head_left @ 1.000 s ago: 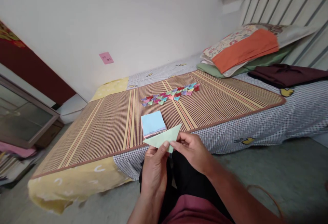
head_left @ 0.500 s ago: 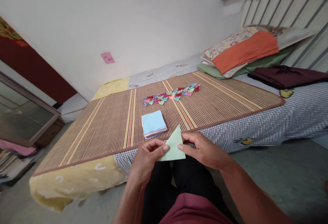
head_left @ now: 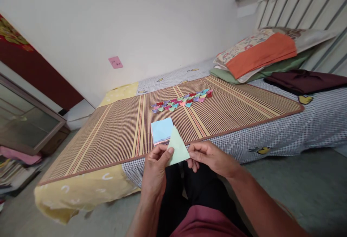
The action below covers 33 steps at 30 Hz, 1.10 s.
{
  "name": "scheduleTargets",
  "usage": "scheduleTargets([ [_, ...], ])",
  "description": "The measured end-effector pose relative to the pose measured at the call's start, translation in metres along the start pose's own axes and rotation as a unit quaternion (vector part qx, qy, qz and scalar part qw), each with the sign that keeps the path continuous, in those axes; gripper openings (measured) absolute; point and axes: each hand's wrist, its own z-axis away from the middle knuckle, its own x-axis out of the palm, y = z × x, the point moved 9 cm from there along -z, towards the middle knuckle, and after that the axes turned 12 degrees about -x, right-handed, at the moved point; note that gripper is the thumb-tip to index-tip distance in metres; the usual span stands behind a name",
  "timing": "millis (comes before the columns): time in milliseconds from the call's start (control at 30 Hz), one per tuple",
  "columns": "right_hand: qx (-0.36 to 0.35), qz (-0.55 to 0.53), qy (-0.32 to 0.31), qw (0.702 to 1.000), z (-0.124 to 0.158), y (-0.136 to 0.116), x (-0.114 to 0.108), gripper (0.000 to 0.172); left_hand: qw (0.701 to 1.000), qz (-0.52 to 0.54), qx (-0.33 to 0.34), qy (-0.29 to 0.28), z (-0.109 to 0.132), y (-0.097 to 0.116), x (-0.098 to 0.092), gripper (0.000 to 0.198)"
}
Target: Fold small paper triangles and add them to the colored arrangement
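Note:
A pale green sheet of paper [head_left: 178, 147], folded into a triangle, is held above my lap at the bed's front edge. My left hand [head_left: 157, 163] pinches its left side between thumb and fingers. At the triangle's right corner, the thumb and index finger of my right hand [head_left: 210, 156] are closed on the paper. Just behind the triangle lies a stack of square coloured paper [head_left: 162, 130] with a light blue sheet on top; the triangle's tip overlaps its right side in view. Farther back, several small folded paper pieces [head_left: 181, 101] in many colours lie in rows.
A striped bamboo mat [head_left: 119, 135] covers much of the bed. Pillows [head_left: 260, 56] and a folded dark maroon cloth [head_left: 306, 79] lie at the right, near a white radiator [head_left: 295, 9]. A glass-fronted cabinet [head_left: 24, 117] stands on the left.
The green triangle has turned and shifted slightly left. My right hand has moved from the triangle's middle right side to its right corner, while my left hand keeps its pinch.

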Motion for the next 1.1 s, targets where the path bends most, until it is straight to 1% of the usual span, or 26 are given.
scheduleTargets([
  [67,0.001,0.019,0.016,1.000,0.000,-0.001,-0.001,0.030,1.000,-0.003,0.013,0.018,0.001,0.002,-0.002,0.025],
  [200,0.000,0.120,0.060,0.991,0.001,-0.010,-0.007,0.021,0.998,-0.010,0.036,0.054,0.003,0.005,-0.005,0.028],
  [300,-0.005,0.189,0.080,0.979,0.003,-0.017,-0.009,0.018,0.998,-0.003,0.026,0.051,0.002,0.001,-0.003,0.028],
  [367,-0.012,0.213,0.088,0.973,0.003,-0.019,-0.011,0.018,0.999,0.007,0.018,0.042,0.001,-0.003,-0.001,0.028],
  [567,-0.027,0.160,0.100,0.982,0.001,-0.016,-0.013,0.020,0.998,0.001,0.044,0.041,0.004,-0.003,-0.001,0.026],
  [633,-0.032,0.149,0.105,0.983,0.001,-0.014,-0.014,0.020,0.998,0.000,0.044,0.035,0.004,-0.004,0.001,0.026],
  [833,-0.040,0.107,0.102,0.988,0.004,-0.009,-0.019,0.014,0.999,0.000,0.029,0.013,0.006,-0.008,0.008,0.025],
  [967,-0.049,0.088,0.093,0.990,0.001,-0.011,-0.018,0.013,0.998,-0.028,0.054,0.022,0.010,-0.003,0.011,0.024],
  [1033,-0.052,0.076,0.104,0.990,-0.001,-0.012,-0.015,0.016,0.995,-0.061,0.073,0.029,0.013,0.001,0.014,0.023],
  [1100,-0.048,0.043,0.133,0.989,-0.003,-0.010,-0.014,0.024,0.992,-0.088,0.081,0.032,0.015,0.004,0.017,0.023],
])
